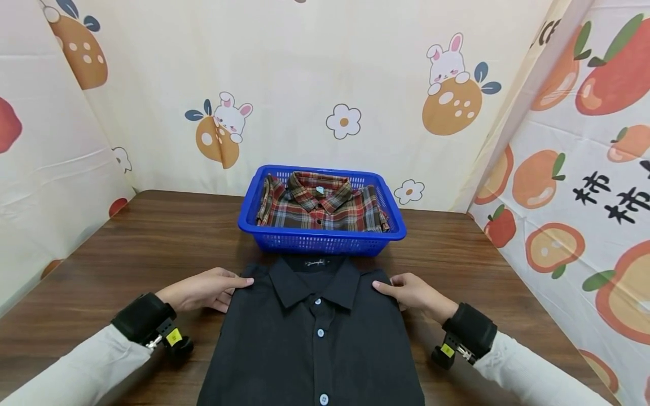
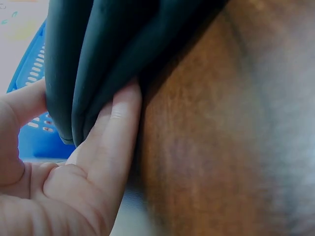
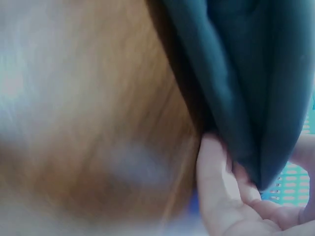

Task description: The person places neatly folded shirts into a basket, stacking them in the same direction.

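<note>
A dark brown wood-grain bench (image 1: 188, 231) stands before us against a cream cloth wall (image 1: 294, 67), where printed white rabbits (image 1: 447, 70) cling to tan, spotted fruit (image 1: 452, 110) among white-petaled flowers (image 1: 343, 121). A white cloth panel (image 1: 51, 73) closes the left side, a red shape (image 1: 7, 125) at its edge. On the right, another white panel (image 1: 584, 135) slopes away, bright with orange and red fruit and black lettering (image 1: 588, 189). Light spreads evenly, leaving a pale sheen on the wood.
</note>
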Action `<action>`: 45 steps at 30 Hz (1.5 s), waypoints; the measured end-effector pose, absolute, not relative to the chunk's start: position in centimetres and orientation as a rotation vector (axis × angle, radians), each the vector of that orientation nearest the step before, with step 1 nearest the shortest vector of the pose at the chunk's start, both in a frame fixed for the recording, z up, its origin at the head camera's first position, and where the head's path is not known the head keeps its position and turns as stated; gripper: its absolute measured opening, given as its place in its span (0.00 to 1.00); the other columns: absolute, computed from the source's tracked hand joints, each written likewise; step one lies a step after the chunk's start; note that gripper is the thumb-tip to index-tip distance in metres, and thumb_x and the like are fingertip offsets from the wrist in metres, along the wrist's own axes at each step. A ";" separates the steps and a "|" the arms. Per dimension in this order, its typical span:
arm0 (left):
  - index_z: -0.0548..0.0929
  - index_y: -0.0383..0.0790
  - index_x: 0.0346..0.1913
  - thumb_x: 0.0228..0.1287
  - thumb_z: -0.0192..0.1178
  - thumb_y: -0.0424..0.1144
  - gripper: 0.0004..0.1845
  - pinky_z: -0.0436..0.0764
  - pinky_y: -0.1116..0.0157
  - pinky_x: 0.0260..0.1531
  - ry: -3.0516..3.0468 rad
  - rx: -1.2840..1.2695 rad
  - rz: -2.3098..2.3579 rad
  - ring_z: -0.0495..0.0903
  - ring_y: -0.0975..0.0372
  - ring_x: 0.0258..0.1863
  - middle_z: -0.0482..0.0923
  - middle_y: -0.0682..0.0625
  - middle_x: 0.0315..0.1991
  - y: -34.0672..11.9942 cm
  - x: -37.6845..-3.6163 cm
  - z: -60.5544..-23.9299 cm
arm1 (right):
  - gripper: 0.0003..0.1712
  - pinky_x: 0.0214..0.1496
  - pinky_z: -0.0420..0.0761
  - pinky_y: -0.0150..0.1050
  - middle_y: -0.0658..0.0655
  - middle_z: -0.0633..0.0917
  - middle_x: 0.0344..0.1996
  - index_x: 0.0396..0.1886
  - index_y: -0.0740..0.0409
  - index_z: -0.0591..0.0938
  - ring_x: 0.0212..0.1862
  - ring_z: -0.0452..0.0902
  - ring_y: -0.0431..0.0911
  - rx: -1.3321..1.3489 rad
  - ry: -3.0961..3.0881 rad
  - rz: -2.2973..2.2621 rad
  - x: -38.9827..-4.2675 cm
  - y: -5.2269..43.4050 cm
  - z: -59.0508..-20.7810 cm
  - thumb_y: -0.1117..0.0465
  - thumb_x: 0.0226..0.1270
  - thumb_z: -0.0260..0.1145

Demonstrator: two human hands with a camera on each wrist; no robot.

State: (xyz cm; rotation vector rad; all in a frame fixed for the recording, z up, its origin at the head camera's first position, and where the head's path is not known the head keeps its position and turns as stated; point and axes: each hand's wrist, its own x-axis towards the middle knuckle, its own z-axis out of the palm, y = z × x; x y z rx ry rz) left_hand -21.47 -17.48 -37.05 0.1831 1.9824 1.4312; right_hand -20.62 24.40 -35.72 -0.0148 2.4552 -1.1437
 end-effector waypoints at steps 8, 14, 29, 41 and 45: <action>0.74 0.27 0.58 0.72 0.51 0.51 0.28 0.86 0.62 0.41 1.925 0.197 1.434 0.87 0.62 0.37 0.87 0.50 0.38 -17.4 -19.9 -37.0 | 0.28 0.42 0.85 0.41 0.51 0.83 0.30 0.43 0.61 0.79 0.34 0.82 0.41 0.076 2.275 -1.316 -19.9 24.7 -36.5 0.39 0.69 0.57; 0.73 0.28 0.58 0.71 0.52 0.51 0.27 0.86 0.60 0.40 1.915 0.204 1.437 0.87 0.61 0.36 0.87 0.50 0.37 -17.3 -19.1 -37.0 | 0.35 0.44 0.85 0.43 0.54 0.86 0.35 0.53 0.66 0.75 0.36 0.85 0.42 0.053 2.195 -1.356 -19.5 25.1 -36.6 0.37 0.69 0.55; 0.74 0.29 0.57 0.72 0.52 0.51 0.26 0.86 0.61 0.39 1.843 0.227 1.472 0.87 0.62 0.35 0.87 0.50 0.37 -17.3 -17.6 -37.4 | 0.38 0.44 0.85 0.43 0.53 0.88 0.35 0.58 0.67 0.73 0.37 0.86 0.43 0.026 2.086 -1.393 -18.3 25.7 -36.7 0.36 0.70 0.52; 0.69 0.27 0.62 0.71 0.52 0.52 0.30 0.86 0.59 0.41 1.812 0.209 1.511 0.88 0.60 0.37 0.87 0.48 0.39 -17.3 -16.5 -37.6 | 0.37 0.41 0.85 0.42 0.50 0.88 0.31 0.57 0.65 0.73 0.34 0.85 0.41 -0.006 2.044 -1.415 -17.7 26.0 -36.9 0.35 0.70 0.52; 0.65 0.26 0.64 0.73 0.50 0.52 0.32 0.86 0.59 0.42 1.758 0.215 1.540 0.88 0.60 0.38 0.87 0.47 0.40 -17.6 -16.3 -37.8 | 0.37 0.38 0.85 0.40 0.49 0.87 0.29 0.57 0.63 0.73 0.33 0.85 0.40 0.008 2.021 -1.427 -17.6 26.0 -37.0 0.34 0.69 0.52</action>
